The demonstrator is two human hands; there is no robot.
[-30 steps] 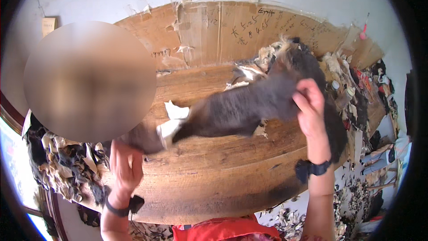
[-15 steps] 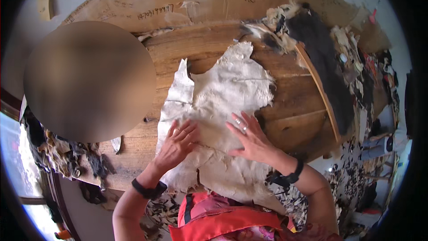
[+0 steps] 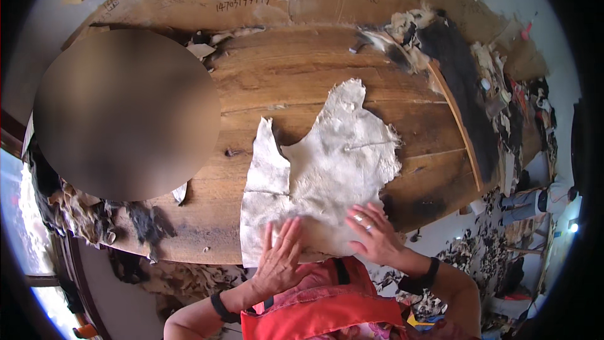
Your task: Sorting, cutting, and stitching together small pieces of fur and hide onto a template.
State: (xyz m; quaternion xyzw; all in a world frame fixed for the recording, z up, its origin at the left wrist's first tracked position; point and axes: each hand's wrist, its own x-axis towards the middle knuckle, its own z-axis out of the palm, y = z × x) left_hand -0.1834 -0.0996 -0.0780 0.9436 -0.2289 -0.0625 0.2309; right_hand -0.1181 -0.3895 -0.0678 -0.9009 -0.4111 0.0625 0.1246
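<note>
A pale, off-white animal hide (image 3: pixel 327 157) lies spread on the wooden table, its underside up, with ragged edges and a narrow flap at its upper left. Its near part runs to the table's front edge, beside my red apron. My left hand (image 3: pixel 282 255) rests on the lower left of the hide, fingers stretched out and pointing away from me. On the lower right lies my right hand (image 3: pixel 376 234), fingers spread, with a ring on one finger. Both palms face down and neither hand grips anything. Each wrist wears a dark band.
The wooden table (image 3: pixel 264 75) has a cardboard backing (image 3: pixel 189 0) behind it. At right, a wooden strip (image 3: pixel 456 126) lies along a dark fur piece (image 3: pixel 454 69). Fur scraps (image 3: pixel 82 214) hang at the left edge, and more scraps (image 3: pixel 465 252) cover the floor. A blurred disc hides the table's left part.
The hide has slid toward me, its near part now at or over the table's front edge. Both hands have come nearer to my body with it, still flat.
</note>
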